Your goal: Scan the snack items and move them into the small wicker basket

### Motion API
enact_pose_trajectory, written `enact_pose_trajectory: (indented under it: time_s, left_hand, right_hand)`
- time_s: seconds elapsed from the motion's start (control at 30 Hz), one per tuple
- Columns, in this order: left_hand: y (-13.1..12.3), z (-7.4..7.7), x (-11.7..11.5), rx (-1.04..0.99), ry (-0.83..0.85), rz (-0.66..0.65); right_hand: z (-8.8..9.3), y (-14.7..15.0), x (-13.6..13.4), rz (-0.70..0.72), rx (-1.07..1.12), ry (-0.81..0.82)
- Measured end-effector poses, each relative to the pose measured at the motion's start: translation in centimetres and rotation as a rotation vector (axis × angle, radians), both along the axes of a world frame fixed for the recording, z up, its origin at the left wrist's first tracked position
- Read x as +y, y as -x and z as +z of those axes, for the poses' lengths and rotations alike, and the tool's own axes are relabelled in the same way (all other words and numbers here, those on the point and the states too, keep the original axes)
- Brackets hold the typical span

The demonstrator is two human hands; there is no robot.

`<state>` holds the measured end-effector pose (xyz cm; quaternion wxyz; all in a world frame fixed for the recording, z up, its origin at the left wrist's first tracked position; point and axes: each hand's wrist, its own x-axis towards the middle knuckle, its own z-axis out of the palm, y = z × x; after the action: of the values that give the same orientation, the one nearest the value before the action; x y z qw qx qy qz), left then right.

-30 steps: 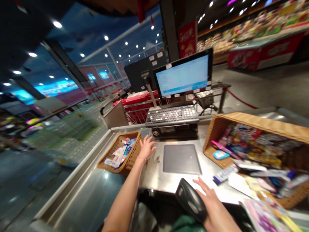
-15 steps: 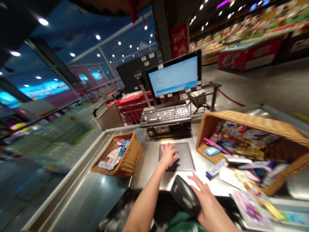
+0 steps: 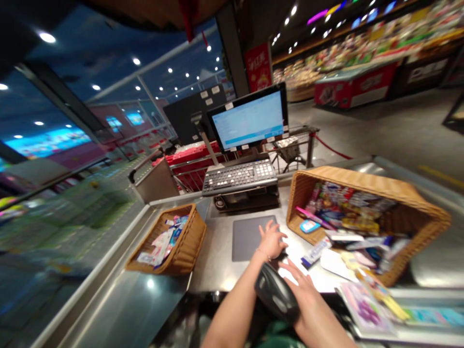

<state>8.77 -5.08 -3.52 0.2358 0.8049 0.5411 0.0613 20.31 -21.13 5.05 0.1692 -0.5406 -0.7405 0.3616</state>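
Note:
My left hand (image 3: 271, 240) is over the right edge of the grey pad (image 3: 241, 241) on the metal counter, fingers spread, with nothing seen in it. A dark shape lies partly beneath it, too hidden to make out. Nearer to me, my right hand (image 3: 304, 290) is against a black handheld scanner (image 3: 276, 292), whose head points up and left. Its thumb side is hidden behind the scanner, and some fingers stretch toward my left hand. Beyond the pad stands a black keyboard (image 3: 241, 177) in front of a lit monitor (image 3: 250, 118).
A wicker basket of small packets (image 3: 188, 241) sits on the left. The larger tipped basket (image 3: 362, 176) on the right holds many packaged items. A blue and white box (image 3: 316, 252) lies before it, and a purple-printed packet (image 3: 364, 307) is at the lower right.
My left hand has moved right across the pad to its right edge. My right hand and the scanner stay nearly in place. The whole view has shifted slightly.

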Motion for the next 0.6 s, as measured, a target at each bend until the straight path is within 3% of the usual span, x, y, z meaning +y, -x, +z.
enact_pose_trajectory:
  time_s: [0.33, 0.6]
  left_hand:
    - [-3.5, -0.7, -0.1, -0.024, 0.032, -0.049]
    - [-6.7, -0.8, -1.2, 0.002, -0.01, -0.137]
  right_hand:
    - [0.2, -0.3, 0.3, -0.051, -0.009, 0.029]
    - [-2.0, -0.5, 0.5, -0.094, 0.024, -0.008]
